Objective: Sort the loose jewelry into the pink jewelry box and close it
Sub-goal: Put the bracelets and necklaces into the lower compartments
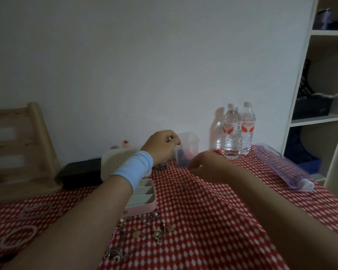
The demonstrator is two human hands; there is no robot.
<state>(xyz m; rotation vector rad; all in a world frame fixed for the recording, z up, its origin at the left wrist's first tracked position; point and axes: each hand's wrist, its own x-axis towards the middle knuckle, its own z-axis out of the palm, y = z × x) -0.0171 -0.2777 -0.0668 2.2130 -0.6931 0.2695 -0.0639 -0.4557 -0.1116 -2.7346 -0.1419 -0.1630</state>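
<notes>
Pink jewelry box (144,199) sits open mid-table (222,240), with loose jewelry (156,229) just before it toward the near edge. Left hand (160,145) fingers curl, pinching a thin chain (180,148) aloft. Right hand (205,165) fingers curl nearby; their grip cannot be told.

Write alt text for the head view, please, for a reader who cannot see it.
The left hand, in a blue wristband, and the right hand pinch a thin chain over a red-and-white cloth. The open pink box sits by the left wrist, loose jewelry lies nearer the camera, and two bottles stand by the wall.
</notes>
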